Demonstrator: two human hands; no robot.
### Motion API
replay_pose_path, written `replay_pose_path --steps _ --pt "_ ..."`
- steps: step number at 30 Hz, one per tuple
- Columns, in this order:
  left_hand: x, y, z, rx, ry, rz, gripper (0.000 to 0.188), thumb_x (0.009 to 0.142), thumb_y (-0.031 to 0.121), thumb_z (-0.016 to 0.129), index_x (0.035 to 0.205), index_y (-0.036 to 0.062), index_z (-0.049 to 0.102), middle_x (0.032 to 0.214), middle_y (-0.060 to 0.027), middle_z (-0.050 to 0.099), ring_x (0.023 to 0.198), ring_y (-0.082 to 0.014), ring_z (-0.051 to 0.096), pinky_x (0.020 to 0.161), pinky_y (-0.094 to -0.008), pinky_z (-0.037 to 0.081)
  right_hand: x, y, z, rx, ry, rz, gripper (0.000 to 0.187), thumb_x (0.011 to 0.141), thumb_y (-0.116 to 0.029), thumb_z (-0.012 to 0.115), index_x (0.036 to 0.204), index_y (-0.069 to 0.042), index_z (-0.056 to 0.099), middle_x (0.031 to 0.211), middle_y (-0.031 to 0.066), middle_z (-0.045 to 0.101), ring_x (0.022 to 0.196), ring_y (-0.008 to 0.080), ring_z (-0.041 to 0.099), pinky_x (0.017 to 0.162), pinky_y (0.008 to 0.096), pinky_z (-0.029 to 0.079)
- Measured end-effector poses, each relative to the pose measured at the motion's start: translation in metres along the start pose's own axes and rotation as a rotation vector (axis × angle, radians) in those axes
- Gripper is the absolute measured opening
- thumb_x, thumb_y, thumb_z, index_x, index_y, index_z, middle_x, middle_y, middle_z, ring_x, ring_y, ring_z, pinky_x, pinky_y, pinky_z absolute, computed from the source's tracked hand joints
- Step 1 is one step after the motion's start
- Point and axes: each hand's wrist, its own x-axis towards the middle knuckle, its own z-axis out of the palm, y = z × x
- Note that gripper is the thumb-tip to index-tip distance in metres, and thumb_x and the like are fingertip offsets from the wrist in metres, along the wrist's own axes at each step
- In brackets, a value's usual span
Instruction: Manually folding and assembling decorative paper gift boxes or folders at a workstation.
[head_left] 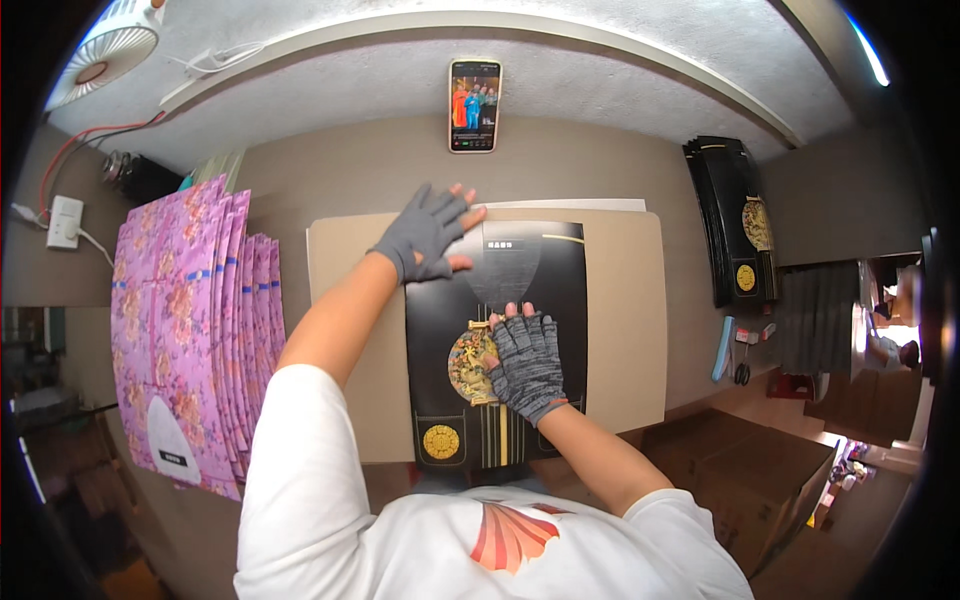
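Note:
A flat black printed package (pixel 430 320), shaped like a garment front, lies upright before me on a tan cardboard sheet (pixel 625 330). It carries a round gold and coloured medallion, a smaller gold disc and a grey translucent neck-shaped panel. My left hand (pixel 425 235), in a plain grey fingerless glove, rests at the package's upper left edge with its fingers spread. My right hand (pixel 528 360), in a mottled grey fingerless glove, lies flat over the right part of the medallion, hiding some of it. Neither hand grips anything visible.
Pink floral packages (pixel 170 320) fan out in a stack at the left. More black packages (pixel 728 220) lie at the right, near a light blue strip (pixel 722 348) and scissors (pixel 741 373). A lit phone (pixel 474 105) leans at the back wall. A brown box (pixel 735 470) stands lower right.

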Motion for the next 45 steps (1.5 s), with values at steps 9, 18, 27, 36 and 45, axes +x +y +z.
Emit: replay_pose_path --steps 9,18,27,36,45 --pt "-0.048 0.072 0.003 0.051 0.039 -0.243 0.092 0.087 0.069 0.043 0.149 0.0024 0.034 0.158 -0.0229 0.024 0.148 -0.0378 0.018 0.117 -0.0590 0.011 -0.001 0.001 0.006 -0.036 0.043 0.000 0.067 0.090 -0.038 0.055 0.149 -0.011 0.038 0.156 0.0179 0.030 0.147 0.0371 0.022 0.119 0.0556 0.011" --pt "-0.322 0.315 0.081 -0.197 -0.196 -0.132 0.062 0.092 0.044 0.057 0.135 0.0003 0.051 0.144 -0.0244 0.044 0.136 -0.0406 0.040 0.107 -0.0529 0.039 0.002 -0.013 0.005 -0.064 0.084 0.044 0.065 0.093 -0.041 0.050 0.149 -0.012 0.038 0.157 0.0163 0.031 0.147 0.0346 0.024 0.119 0.0558 0.012" --pt "-0.247 0.289 -0.040 -0.518 0.295 -0.434 0.033 0.079 0.013 0.070 0.112 0.0125 0.066 0.089 -0.0095 0.068 0.079 -0.0316 0.066 0.071 -0.0418 0.053 -0.022 0.003 0.012 -0.067 0.223 -0.012 0.074 0.084 -0.046 0.061 0.146 -0.010 0.042 0.153 0.0182 0.036 0.144 0.0381 0.029 0.117 0.0582 0.017" --pt "-0.108 0.191 0.001 -0.075 0.075 -0.603 0.095 0.082 0.061 0.061 0.149 -0.0008 0.033 0.154 -0.0304 0.024 0.145 -0.0452 0.018 0.116 -0.0577 0.014 -0.052 0.034 -0.010 -0.082 0.045 0.032 0.080 0.084 -0.050 0.062 0.149 -0.009 0.038 0.156 0.0230 0.029 0.146 0.0406 0.022 0.119 0.0555 0.013" --pt "-0.049 0.107 0.013 -0.002 0.116 -0.565 0.094 0.086 0.061 0.055 0.150 -0.0031 0.029 0.154 -0.0305 0.027 0.146 -0.0436 0.019 0.119 -0.0524 0.013 0.061 0.089 -0.019 -0.169 0.095 0.141 0.088 0.088 -0.058 0.055 0.151 -0.003 0.031 0.156 0.0259 0.026 0.147 0.0403 0.020 0.118 0.0551 0.012"
